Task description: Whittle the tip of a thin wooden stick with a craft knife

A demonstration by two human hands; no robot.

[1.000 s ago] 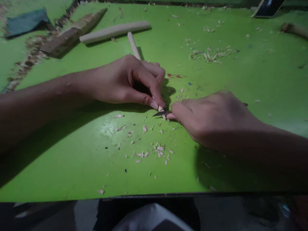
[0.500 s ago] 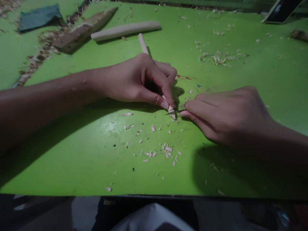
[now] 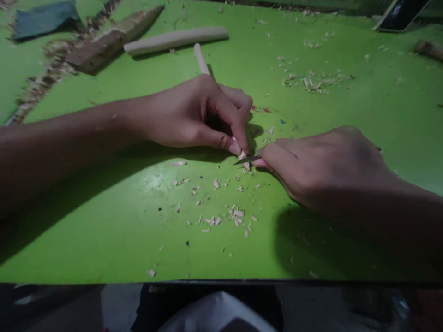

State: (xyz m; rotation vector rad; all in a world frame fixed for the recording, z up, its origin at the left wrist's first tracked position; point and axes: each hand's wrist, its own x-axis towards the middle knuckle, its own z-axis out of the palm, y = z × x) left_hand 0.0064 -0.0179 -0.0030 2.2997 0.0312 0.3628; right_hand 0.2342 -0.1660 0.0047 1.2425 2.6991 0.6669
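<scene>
My left hand [image 3: 207, 115] is closed on a thin pale wooden stick [image 3: 201, 59], pinching it near its carved tip between thumb and forefinger. The stick's far end sticks out beyond the knuckles, and its middle is hidden under the hand. From the right, my right hand [image 3: 321, 161] grips a small knife, whose handle is covered by the fingers. Its narrow blade [image 3: 246, 159] lies across the stick's tip, just below my left thumb. Small pale wood shavings [image 3: 238, 214] are scattered on the green tabletop [image 3: 114, 221] beneath and in front of both hands.
Beyond my left hand lie a thicker pale wooden rod [image 3: 176, 40] and a pointed brown piece of wood [image 3: 114, 44]. A dark grey-blue scrap [image 3: 46, 19] rests at the far left beside a strip of shavings [image 3: 44, 78]. A dark flat object [image 3: 401, 16] leans at the back right.
My right hand has shifted slightly left and turned, and the blade reaches a little further across the stick's tip. The whole view has drifted a little. Both grips are kept.
</scene>
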